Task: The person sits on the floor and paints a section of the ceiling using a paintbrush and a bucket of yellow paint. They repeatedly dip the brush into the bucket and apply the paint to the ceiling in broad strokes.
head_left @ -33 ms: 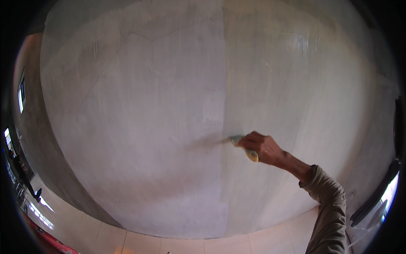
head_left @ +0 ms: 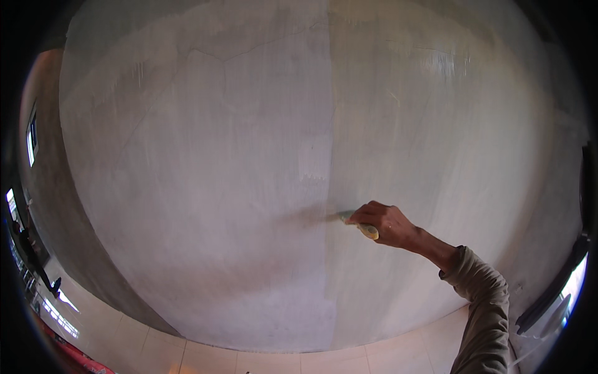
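A paintbrush (head_left: 369, 231) with a rounded yellowish handle is gripped in my right hand (head_left: 391, 225), the fingers wrapped round it. Its greenish head points left and meets or nearly meets the plastered wall (head_left: 205, 156), beside an upright line where two tones join. Left of that line the surface looks pinkish grey; to the right it is more yellowish green, with shiny wet streaks higher up. A shadow of the hand and brush falls leftward on the wall. My right arm, in a rolled-up olive-grey sleeve (head_left: 483, 305), comes in from the lower right. My left hand is out of view.
Pale floor tiles (head_left: 268, 363) run along the wall's foot. Far left, a person in dark clothes (head_left: 28, 249) stands near bright windows, with something red (head_left: 75, 358) at the lower left corner. Dark objects (head_left: 548, 293) line the right rim beside a bright opening.
My right hand and the paintbrush have slid a little way down the wall. The grip on the handle is unchanged.
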### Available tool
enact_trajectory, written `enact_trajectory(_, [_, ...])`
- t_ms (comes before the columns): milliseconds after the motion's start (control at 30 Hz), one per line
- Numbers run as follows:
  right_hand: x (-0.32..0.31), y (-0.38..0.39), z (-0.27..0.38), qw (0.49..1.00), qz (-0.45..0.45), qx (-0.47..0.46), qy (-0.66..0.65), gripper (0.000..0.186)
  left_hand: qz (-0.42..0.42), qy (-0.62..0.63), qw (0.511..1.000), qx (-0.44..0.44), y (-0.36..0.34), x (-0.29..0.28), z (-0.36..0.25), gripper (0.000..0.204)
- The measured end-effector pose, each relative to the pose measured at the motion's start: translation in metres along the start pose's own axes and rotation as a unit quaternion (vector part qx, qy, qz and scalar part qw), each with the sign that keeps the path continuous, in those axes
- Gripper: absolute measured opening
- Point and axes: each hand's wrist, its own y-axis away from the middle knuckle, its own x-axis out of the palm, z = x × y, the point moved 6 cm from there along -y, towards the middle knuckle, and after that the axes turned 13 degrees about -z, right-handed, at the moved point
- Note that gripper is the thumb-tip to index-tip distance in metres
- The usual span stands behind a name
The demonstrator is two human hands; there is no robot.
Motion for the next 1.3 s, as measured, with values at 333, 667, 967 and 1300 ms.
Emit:
enact_trajectory(333, [-0.128,-0.152,-0.084,0.979,-0.092,0.172,-0.049,0.022,0.004,0.009,0.997,0.073,0.026,0.021,-0.02,0.044])
enact_trajectory(667, [-0.246,-0.258,-0.083,0.942,-0.335,-0.033,0.016,0.017,-0.077,0.104,0.963,-0.237,0.007,0.019,-0.005,0.041])
enact_trajectory(967, [-0.039,-0.017,0.005,0.942,-0.214,-0.166,0.198,0.048,-0.076,0.121,0.972,-0.188,0.025,0.017,-0.035,0.038])
enact_trajectory(1300, [0.108,0.191,0.065,0.992,-0.087,0.031,0.09,0.063,-0.077,0.13,0.973,-0.173,0.026,0.023,-0.04,0.029])
